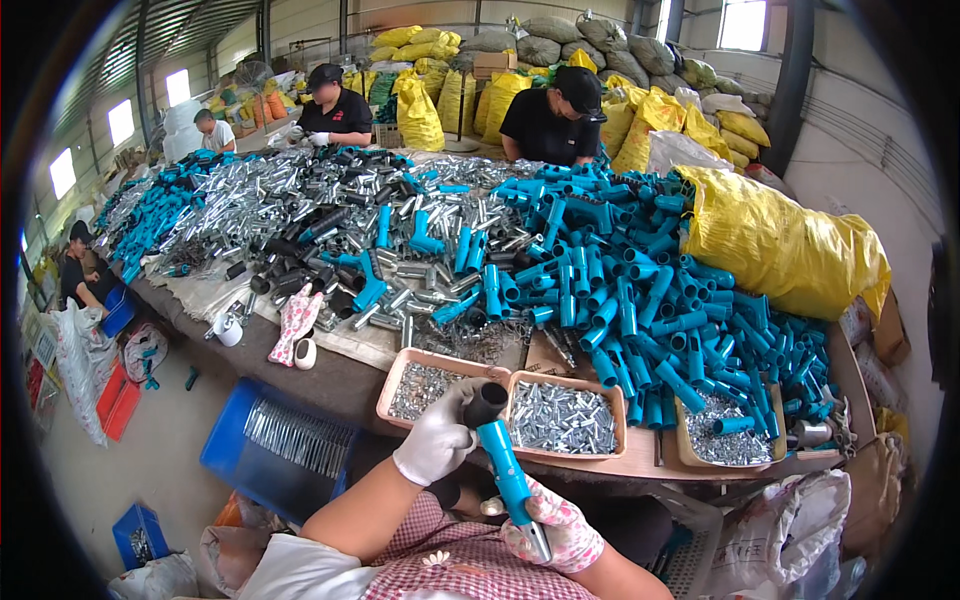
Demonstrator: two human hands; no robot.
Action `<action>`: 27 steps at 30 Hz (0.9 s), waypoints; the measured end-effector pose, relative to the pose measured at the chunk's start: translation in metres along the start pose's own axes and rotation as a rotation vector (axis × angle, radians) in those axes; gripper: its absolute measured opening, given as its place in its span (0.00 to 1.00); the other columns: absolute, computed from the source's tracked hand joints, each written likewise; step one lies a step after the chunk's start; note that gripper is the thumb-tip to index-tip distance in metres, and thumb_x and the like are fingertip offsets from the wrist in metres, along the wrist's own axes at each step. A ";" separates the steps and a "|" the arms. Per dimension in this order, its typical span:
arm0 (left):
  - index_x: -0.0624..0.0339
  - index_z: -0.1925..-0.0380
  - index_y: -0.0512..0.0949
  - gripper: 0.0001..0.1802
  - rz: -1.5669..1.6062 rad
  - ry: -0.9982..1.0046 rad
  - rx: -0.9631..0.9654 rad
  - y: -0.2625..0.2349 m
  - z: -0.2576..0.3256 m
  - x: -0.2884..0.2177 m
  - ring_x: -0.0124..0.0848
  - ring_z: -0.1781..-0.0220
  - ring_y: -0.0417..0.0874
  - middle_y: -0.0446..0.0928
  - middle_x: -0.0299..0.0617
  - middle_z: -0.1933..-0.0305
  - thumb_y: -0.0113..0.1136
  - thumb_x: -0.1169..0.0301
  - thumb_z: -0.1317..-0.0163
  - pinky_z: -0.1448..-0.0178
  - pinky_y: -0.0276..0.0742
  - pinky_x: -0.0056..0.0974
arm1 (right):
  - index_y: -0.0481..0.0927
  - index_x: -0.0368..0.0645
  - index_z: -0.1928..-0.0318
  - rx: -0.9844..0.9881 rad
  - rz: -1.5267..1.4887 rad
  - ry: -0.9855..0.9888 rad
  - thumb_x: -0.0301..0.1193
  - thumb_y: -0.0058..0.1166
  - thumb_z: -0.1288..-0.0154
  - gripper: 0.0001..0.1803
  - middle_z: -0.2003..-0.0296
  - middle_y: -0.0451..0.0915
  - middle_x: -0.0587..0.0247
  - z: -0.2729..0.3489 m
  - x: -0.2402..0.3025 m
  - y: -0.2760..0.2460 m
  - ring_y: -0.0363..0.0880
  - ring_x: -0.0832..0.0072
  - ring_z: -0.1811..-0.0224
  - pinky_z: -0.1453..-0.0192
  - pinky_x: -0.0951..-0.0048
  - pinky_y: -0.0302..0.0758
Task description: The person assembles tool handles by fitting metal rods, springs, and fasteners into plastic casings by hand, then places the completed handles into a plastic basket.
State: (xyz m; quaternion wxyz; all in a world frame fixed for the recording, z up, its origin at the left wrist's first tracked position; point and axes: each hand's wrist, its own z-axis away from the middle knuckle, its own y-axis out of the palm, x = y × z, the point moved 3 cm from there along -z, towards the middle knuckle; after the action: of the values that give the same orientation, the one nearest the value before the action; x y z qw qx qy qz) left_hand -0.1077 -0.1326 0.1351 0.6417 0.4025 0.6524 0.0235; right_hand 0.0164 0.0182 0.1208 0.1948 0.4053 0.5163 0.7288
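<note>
My left hand [432,440], in a white glove, is closed round a short black tube [487,402] with an open end. Just below it, a teal tubular handle [505,470] slants down into my right hand [560,528], which wears a pink-and-white patterned glove and grips its lower part. A silver metal piece [538,545] sticks out of the handle's lower end. The tube lies close to the handle's upper end; whether they are joined I cannot tell. Beyond my hands stand a tray of small metal parts [380,405] and a second tray of metal pins [622,440].
A large heap of teal handles [640,300] covers the table's right side, with metal tubes [290,190] heaped left. A yellow sack [780,240] lies at the right. A blue crate [225,440] holds metal rods. Several people sit across and left of the table.
</note>
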 end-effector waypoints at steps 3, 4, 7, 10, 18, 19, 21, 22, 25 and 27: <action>0.66 0.41 0.66 0.25 -0.029 -0.060 0.023 -0.001 0.003 -0.002 0.39 0.48 0.80 0.75 0.51 0.47 0.58 0.70 0.37 0.44 0.77 0.40 | 0.60 0.45 0.35 0.028 -0.026 0.001 0.40 0.66 0.40 0.38 0.50 0.77 0.47 0.000 0.001 0.000 0.77 0.71 0.75 0.74 0.74 0.74; 0.66 0.41 0.66 0.25 -0.028 -0.059 0.014 0.000 0.003 -0.001 0.39 0.48 0.80 0.75 0.51 0.47 0.58 0.70 0.37 0.44 0.77 0.40 | 0.60 0.45 0.35 0.044 -0.039 0.003 0.40 0.65 0.39 0.38 0.50 0.77 0.47 -0.001 0.000 0.000 0.78 0.71 0.75 0.74 0.74 0.74; 0.64 0.50 0.73 0.18 0.432 -0.272 -0.270 0.001 -0.002 0.006 0.33 0.61 0.77 0.76 0.45 0.56 0.49 0.61 0.31 0.66 0.73 0.30 | 0.60 0.43 0.35 0.022 0.014 0.019 0.42 0.68 0.42 0.40 0.50 0.77 0.48 -0.003 0.001 0.002 0.78 0.71 0.75 0.74 0.75 0.74; 0.61 0.52 0.75 0.20 0.868 -0.248 0.028 -0.031 -0.013 0.016 0.30 0.68 0.73 0.76 0.44 0.60 0.47 0.55 0.30 0.73 0.69 0.29 | 0.53 0.44 0.29 0.011 0.035 0.027 0.40 0.68 0.43 0.48 0.54 0.78 0.45 0.001 -0.003 0.004 0.78 0.67 0.77 0.76 0.71 0.74; 0.66 0.44 0.72 0.22 0.208 -0.074 -0.016 -0.035 -0.003 0.004 0.31 0.57 0.82 0.80 0.45 0.53 0.54 0.75 0.39 0.52 0.77 0.33 | 0.55 0.43 0.31 -0.052 0.008 0.001 0.39 0.69 0.44 0.46 0.54 0.78 0.44 0.006 0.003 0.005 0.79 0.68 0.77 0.75 0.72 0.74; 0.66 0.44 0.72 0.22 0.109 -0.100 0.078 -0.046 0.002 0.003 0.32 0.53 0.82 0.79 0.45 0.51 0.56 0.76 0.41 0.50 0.78 0.34 | 0.55 0.44 0.30 -0.054 -0.001 -0.011 0.39 0.69 0.44 0.46 0.55 0.78 0.44 0.007 0.003 0.005 0.79 0.68 0.77 0.75 0.72 0.74; 0.64 0.43 0.71 0.26 -0.007 -0.042 0.218 -0.043 0.002 -0.005 0.34 0.46 0.81 0.77 0.45 0.47 0.65 0.74 0.44 0.46 0.78 0.36 | 0.54 0.44 0.30 -0.074 -0.021 -0.029 0.38 0.69 0.44 0.47 0.55 0.78 0.45 0.005 0.001 0.003 0.79 0.68 0.76 0.74 0.73 0.74; 0.64 0.43 0.71 0.26 0.002 -0.041 0.222 -0.042 0.000 -0.007 0.34 0.46 0.81 0.77 0.45 0.47 0.65 0.74 0.44 0.46 0.78 0.36 | 0.54 0.44 0.30 -0.082 -0.016 -0.031 0.38 0.69 0.44 0.47 0.55 0.78 0.45 0.003 0.001 0.001 0.79 0.68 0.76 0.74 0.73 0.74; 0.62 0.43 0.70 0.34 0.149 0.009 0.173 -0.044 -0.003 -0.010 0.36 0.47 0.81 0.78 0.45 0.48 0.74 0.64 0.47 0.46 0.81 0.40 | 0.53 0.44 0.29 -0.012 -0.063 0.078 0.35 0.67 0.43 0.46 0.53 0.78 0.47 -0.004 -0.002 -0.005 0.79 0.68 0.75 0.74 0.72 0.74; 0.62 0.43 0.70 0.34 0.171 0.015 0.160 -0.047 -0.004 -0.009 0.36 0.48 0.81 0.78 0.45 0.49 0.74 0.65 0.47 0.47 0.82 0.40 | 0.57 0.41 0.32 -0.027 -0.037 0.080 0.37 0.68 0.43 0.43 0.53 0.78 0.49 -0.007 -0.002 0.000 0.78 0.69 0.76 0.76 0.73 0.74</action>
State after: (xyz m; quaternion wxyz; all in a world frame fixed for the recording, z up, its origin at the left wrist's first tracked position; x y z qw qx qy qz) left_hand -0.1352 -0.1673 0.1175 0.5985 0.5063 0.6202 0.0289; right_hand 0.0120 0.0121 0.1191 0.1929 0.3634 0.5212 0.7477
